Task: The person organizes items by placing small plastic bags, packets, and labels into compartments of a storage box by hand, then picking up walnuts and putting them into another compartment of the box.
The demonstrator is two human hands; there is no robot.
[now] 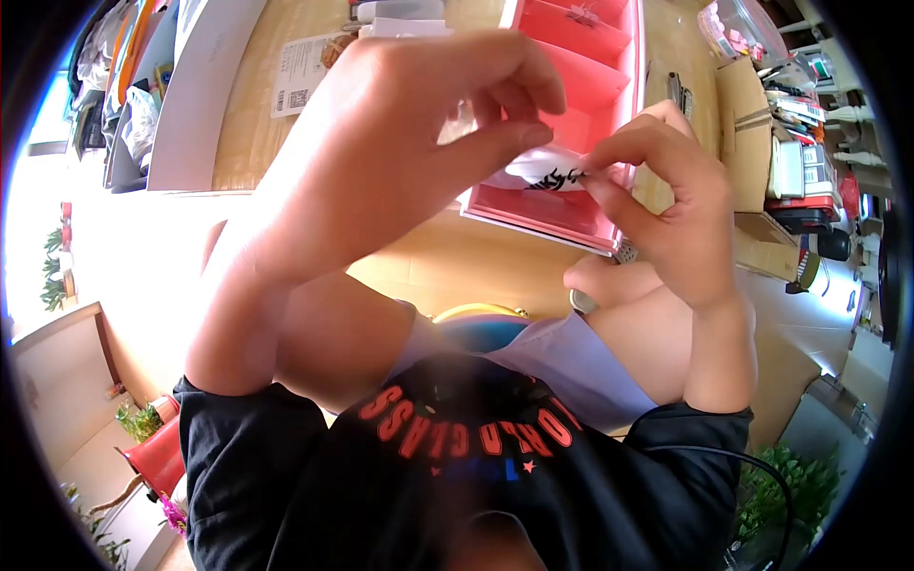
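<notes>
A pink box [543, 206] with several compartments sits at the table's near edge. A white plastic packet [533, 169] with black lettering lies over a divider near its front end. My right hand [671, 186] pinches the packet's right edge between thumb and forefinger. Above the packet and the box's left side is my left hand [447, 119]; its fingers are bent, with a gap between forefinger and thumb, and I see nothing held there. Part of the box is hidden behind my left hand.
A printed card [307, 71] lies on the wooden table [249, 124], beside a white panel [205, 95] at left. To the right are a cardboard box [747, 143] filled with small items, a clear tub [743, 29] of pink pieces, and a dark slim tool [679, 93].
</notes>
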